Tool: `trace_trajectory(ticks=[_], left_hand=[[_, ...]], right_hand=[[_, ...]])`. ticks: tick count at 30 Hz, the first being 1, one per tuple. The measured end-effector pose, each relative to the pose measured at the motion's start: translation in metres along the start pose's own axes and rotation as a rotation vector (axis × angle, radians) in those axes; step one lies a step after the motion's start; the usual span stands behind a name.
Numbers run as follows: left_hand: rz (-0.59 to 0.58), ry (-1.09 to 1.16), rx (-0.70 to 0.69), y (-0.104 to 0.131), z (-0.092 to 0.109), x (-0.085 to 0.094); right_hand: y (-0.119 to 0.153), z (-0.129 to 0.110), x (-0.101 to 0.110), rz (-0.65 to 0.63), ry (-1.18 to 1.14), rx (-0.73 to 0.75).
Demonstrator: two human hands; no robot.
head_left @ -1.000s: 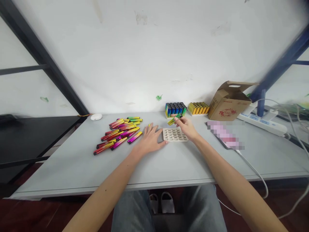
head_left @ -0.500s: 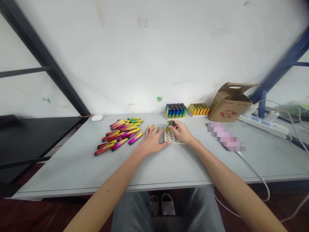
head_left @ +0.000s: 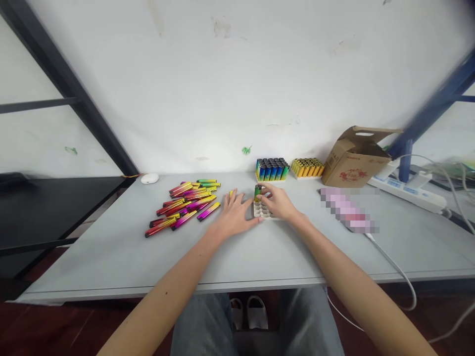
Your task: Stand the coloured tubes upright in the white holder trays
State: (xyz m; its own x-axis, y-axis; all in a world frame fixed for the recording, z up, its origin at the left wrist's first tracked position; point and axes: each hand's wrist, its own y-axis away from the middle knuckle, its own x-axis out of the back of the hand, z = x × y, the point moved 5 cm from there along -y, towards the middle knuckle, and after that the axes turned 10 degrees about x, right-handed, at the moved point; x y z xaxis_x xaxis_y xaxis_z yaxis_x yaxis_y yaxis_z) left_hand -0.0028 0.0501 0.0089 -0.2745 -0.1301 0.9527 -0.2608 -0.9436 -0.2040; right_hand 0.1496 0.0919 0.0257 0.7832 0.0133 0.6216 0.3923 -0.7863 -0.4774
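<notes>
My right hand (head_left: 279, 201) pinches a green-and-yellow lighter (head_left: 257, 193) between thumb and fingers. It stands upright at the far left corner of a pale tray (head_left: 261, 211) with rows of holes; whether it is fully seated in a hole I cannot tell. My left hand (head_left: 234, 215) lies with fingers spread on the table, its thumb at the tray's near edge. A bit of something yellow (head_left: 231, 193) shows by its fingertips, mostly hidden. To its left lies a loose pile of shiny red, purple, yellow and green lighters (head_left: 198, 203).
At the back stand a tray of blue-green lighters (head_left: 272, 170) and a tray of yellow ones (head_left: 308, 168). Right of them are a brown cardboard box (head_left: 354, 165), a power strip (head_left: 410, 193) and a blurred-out phone (head_left: 343, 210) on a cable. A white case (head_left: 150, 179) lies back left.
The green lighter has gone from tilted to upright at the tray's far left corner, with my right hand still on it. My left hand has stayed in place.
</notes>
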Motion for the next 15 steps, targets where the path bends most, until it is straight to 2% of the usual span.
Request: trace_trajectory(ticks=[4,8,12,15], left_hand=[[-0.008,0.002,0.001,0.0,0.0,0.0],[-0.022,0.001,0.016,-0.001,-0.008,0.007],[0.028,-0.025,0.118,-0.004,-0.023,0.021],[0.051,-0.062,0.195,-0.007,-0.034,0.026]], right_hand=[[0.002,0.004,0.007,-0.045,0.059,0.024],[0.01,0.012,0.025,-0.202,0.161,0.051],[0.019,0.019,0.037,-0.394,0.237,0.007],[0.019,0.015,0.036,-0.431,0.229,0.01]])
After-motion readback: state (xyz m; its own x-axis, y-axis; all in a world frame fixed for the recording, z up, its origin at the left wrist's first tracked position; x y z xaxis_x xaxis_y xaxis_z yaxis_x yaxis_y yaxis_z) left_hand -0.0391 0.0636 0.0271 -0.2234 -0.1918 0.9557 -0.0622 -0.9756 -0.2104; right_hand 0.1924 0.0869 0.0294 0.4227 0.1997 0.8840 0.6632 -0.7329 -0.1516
